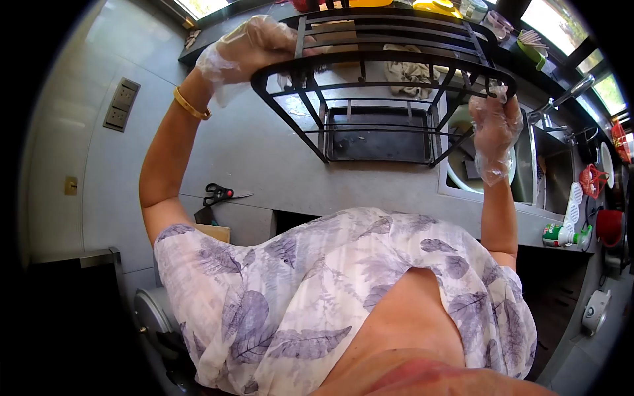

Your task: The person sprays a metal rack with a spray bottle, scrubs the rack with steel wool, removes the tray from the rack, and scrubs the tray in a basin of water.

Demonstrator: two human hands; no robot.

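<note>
A black metal rack (396, 58) with several bars and tiers is between my two hands over the counter. My left hand (254, 49), in a clear plastic glove, is closed round its upper left end. The right hand (494, 125), gloved the same way, grips the rack's right end near the sink; its fingertips are partly hidden. Low in the frame of the rack lies a black rectangular tray (378, 140) with wet spots. Whether the rack rests on the counter or hangs just above it, I cannot tell.
A crumpled cloth (408, 71) lies behind the rack. Scissors (223, 195) lie on the counter at left. On the right are a sink (525, 173) with a white basin (456, 177), a faucet (573, 91) and a green-and-white bottle (558, 234). Jars and containers line the windowsill.
</note>
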